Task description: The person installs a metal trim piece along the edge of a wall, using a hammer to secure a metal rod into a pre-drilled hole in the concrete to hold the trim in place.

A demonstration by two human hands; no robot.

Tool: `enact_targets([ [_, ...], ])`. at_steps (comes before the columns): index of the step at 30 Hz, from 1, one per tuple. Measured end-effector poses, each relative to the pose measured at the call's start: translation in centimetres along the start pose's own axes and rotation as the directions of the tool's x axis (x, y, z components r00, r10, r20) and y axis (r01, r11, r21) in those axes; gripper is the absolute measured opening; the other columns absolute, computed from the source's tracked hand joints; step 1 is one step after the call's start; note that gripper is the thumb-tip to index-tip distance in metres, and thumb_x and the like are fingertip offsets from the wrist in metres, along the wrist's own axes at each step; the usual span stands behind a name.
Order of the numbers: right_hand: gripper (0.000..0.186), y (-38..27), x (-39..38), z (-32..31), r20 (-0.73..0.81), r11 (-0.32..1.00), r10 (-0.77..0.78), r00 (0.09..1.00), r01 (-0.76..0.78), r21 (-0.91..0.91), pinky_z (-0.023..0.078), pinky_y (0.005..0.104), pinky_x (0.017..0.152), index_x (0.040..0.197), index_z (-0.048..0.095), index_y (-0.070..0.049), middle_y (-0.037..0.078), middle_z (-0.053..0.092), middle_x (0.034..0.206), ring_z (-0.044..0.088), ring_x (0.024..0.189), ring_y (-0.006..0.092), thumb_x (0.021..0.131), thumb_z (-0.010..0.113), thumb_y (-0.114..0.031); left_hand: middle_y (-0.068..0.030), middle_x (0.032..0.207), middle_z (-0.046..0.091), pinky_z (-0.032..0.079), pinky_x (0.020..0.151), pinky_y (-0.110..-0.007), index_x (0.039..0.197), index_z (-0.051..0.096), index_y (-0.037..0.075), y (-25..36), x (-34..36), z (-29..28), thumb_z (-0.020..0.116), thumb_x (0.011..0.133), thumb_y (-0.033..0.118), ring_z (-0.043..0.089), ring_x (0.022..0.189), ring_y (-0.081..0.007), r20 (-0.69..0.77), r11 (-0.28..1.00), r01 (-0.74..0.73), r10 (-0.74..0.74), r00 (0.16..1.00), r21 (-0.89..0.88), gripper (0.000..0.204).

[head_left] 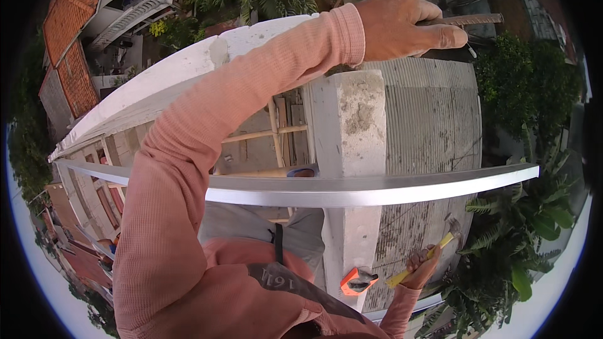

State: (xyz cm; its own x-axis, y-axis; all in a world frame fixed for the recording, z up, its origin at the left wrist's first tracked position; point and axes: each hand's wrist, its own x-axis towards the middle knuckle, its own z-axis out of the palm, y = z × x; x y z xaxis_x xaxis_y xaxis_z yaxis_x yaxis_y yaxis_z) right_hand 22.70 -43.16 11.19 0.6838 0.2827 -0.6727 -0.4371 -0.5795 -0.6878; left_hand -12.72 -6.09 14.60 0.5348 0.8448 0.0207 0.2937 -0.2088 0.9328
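My left hand (408,31), at the end of a pink sleeve stretched across the view, is closed round a ribbed steel rod (482,20) above the end of a white masonry beam (361,107). My right hand (419,267), low on the right, grips a hammer (449,237) by its yellow handle, head upward, over the corrugated roof (427,125). An orange and dark object (358,282) rests on the lower part of the beam. A long silver metal bar (370,188) lies across beam and roof, passing behind my left arm.
A white wall top (245,31) runs along the upper left, with timber framing (276,129) and my shoe (301,172) below it. Part of another person (108,248) shows at far left. Trees (521,88) and neighboring tiled roofs (75,75) lie beyond the edges of this high spot.
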Motion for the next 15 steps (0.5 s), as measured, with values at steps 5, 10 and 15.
enact_targets([
  [5, 0.033, -0.3, -14.4, 5.4, -0.021, 0.88, -0.474, 0.88, 0.472, -0.057, 0.022, 0.0218, 0.032, 0.097, 0.051, -0.008, -0.004, 0.032, 0.058, 0.028, 0.039, 0.0045, 0.102, 0.045, -0.039, 0.004, 0.064, 0.044, 0.032, 0.053, -0.023, 0.084, 0.06, 0.007, 2.1, -19.1, -5.9, 0.059, 0.095, 0.053, 0.039, 0.057, -0.0053, 0.027, 0.647, 0.293, -0.388, 0.921, -0.704, 0.048],
  [10, 0.035, 2.8, -21.9, 15.1, 0.832, 0.67, -0.176, 0.526, 0.683, -0.29, 0.034, 0.0244, 0.043, 0.115, 0.056, 0.004, 0.005, 0.05, 0.065, 0.042, 0.044, 0.011, 0.1, 0.05, -0.027, -0.0021, 0.092, 0.051, 0.035, 0.063, -0.019, 0.123, 0.042, 0.005, 3.5, -33.4, 2.6, 0.08, 0.083, 0.035, 0.043, 0.071, -0.0066, -0.167, 0.415, 0.072, -0.512, 0.843, -0.907, 0.063],
  [15, 0.031, 8.2, -28.5, 23.4, 0.976, 0.402, -0.219, -0.016, 0.91, 0.105, 0.052, 0.0361, 0.064, 0.121, 0.059, 0.003, 0.018, 0.065, 0.096, 0.061, 0.069, 0.034, 0.093, 0.062, -0.008, -0.0031, 0.092, 0.053, 0.037, 0.063, -0.02, 0.127, 0.039, 0.007, 3.5, -37.2, 5.5, 0.078, 0.084, 0.024, 0.044, 0.069, -0.0077, -0.467, 0.454, -0.161, -0.719, 0.515, -0.876, 0.06],
])
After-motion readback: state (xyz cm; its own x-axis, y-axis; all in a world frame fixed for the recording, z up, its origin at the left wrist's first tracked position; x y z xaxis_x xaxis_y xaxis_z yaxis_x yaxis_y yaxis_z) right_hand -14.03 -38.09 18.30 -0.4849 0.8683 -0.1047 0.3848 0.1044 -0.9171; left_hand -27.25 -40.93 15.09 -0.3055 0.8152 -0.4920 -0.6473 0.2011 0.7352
